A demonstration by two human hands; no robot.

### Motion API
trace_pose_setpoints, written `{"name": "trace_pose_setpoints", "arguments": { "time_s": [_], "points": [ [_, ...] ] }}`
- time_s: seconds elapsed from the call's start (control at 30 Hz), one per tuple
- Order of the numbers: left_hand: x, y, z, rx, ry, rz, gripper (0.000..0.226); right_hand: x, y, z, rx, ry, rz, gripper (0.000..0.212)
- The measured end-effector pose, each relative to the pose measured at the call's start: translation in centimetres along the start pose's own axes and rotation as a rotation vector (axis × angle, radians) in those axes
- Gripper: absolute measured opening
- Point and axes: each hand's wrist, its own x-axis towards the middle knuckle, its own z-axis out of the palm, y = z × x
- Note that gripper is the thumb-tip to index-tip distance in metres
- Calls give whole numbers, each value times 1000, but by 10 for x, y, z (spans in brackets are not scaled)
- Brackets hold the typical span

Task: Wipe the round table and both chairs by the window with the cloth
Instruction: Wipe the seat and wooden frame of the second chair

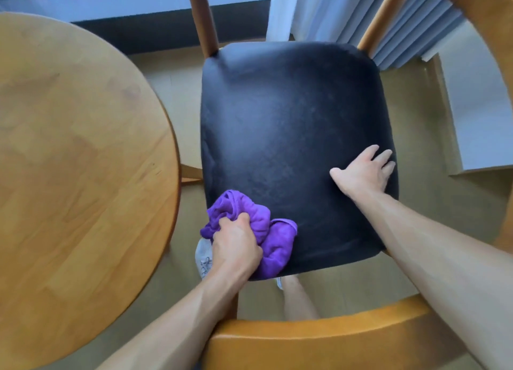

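A wooden chair with a black padded seat (288, 136) fills the middle of the view. My left hand (236, 247) grips a bunched purple cloth (274, 244) pressed onto the seat's near left corner. My right hand (363, 172) rests flat on the seat's right edge, fingers straight and spread. The round wooden table (77, 175) stands to the left of the chair. The chair's curved wooden backrest (333, 339) runs across the bottom of the view, under both forearms.
A window sill (111, 5) and pale curtains (361, 17) lie beyond the chair. A white wall panel (477, 114) stands at the right. My shoe (204, 255) and leg (297, 300) show on the beige floor between the table and the seat.
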Motion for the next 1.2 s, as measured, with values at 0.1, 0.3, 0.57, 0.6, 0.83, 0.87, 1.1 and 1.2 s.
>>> {"name": "trace_pose_setpoints", "arguments": {
  "time_s": [0.1, 0.3, 0.57, 0.6, 0.83, 0.87, 1.1, 1.2],
  "points": [
    [8, 6, -3, 39, -41, 63, 23, -2, -1, 1, 20, 20, -3, 108],
    [17, 28, -12, -247, -146, 176, 21, -4, -3, 4, 73, 20, 1, 107],
    [67, 88, -99, -1414, -63, 274, 48, -29, -40, -28, 632, -24, -414, 25],
    [75, 89, -115, -1514, -98, 284, 51, -33, -59, -35, 782, -242, -421, 31],
    [115, 70, -187, -1880, -90, 182, 45, -24, -161, -70, 786, -745, -535, 54],
    [121, 66, -192, -1869, 27, 139, 41, -21, -170, -74, 664, -691, -574, 41],
    [157, 55, -221, -1642, 568, -5, 23, -9, -232, -79, 636, -288, -719, 17],
    [179, 60, -255, -1916, 535, 158, 42, -2, -263, -82, 945, -45, -681, 14]
  ]
}}
